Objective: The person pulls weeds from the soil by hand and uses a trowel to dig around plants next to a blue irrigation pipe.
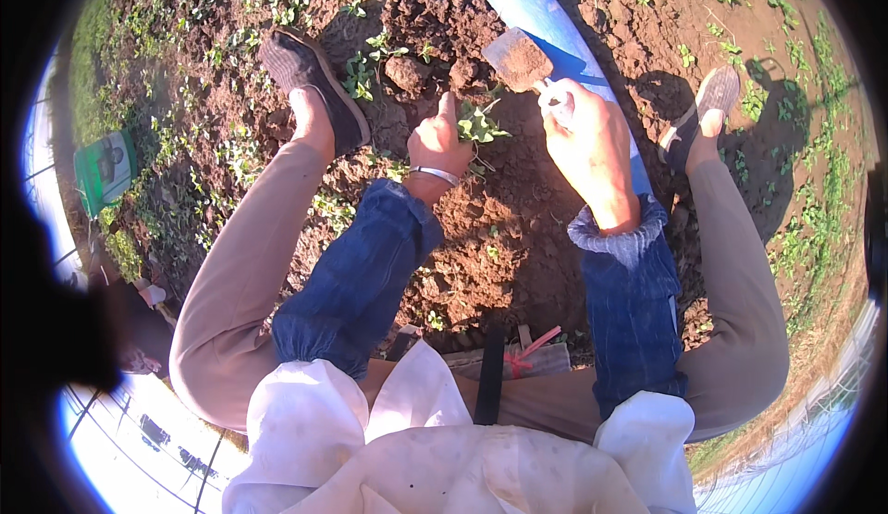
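Squatting over the dirt, left hand (438,142) pinched around a small green weed (479,125), right hand (590,139) fisted tight on a soil-caked trowel (520,59).

green rectangular packet (104,170), on ground, far left

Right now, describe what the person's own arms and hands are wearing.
Both forearms are covered by dark blue denim oversleeves, gathered at the cuffs; the right one's cuff is turned back, showing a paler lining. Loose white sleeves bunch above them near the elbows. The left hand is bare, with a thin silver bangle at the wrist. The right hand is bare too, no glove or ring visible.
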The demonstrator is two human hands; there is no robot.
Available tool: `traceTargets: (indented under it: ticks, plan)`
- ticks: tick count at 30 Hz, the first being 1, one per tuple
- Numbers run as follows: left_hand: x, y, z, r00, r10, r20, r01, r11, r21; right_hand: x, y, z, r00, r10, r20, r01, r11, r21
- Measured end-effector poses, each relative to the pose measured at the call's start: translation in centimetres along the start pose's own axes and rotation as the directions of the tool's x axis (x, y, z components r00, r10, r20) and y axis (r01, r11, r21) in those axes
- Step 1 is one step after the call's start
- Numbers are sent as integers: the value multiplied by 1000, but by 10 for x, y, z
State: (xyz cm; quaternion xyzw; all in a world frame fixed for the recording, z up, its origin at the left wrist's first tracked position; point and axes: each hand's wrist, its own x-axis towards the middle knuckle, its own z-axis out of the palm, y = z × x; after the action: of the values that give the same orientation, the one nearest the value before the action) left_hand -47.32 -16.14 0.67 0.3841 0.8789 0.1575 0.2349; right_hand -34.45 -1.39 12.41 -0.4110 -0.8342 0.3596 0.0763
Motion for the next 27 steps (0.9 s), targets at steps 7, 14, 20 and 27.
traceTargets:
  ticks: [7,14,20,27]
  plan:
    - [26,6,28,991,-85,-103,80,996,-48,-1,1,2,1000,0,8,0,1000,17]
    - [39,10,-5,998,-50,39,42,984,176,1,-5,12,999,-33,-7,34,998,57]
    - [72,-18,-60,971,-238,-16,235,945,226,4,-20,0,994,-82,69,80,996,25]
    - [32,-9,-62,993,-37,116,29,997,67,2,-24,28,973,-152,173,163,985,-48]
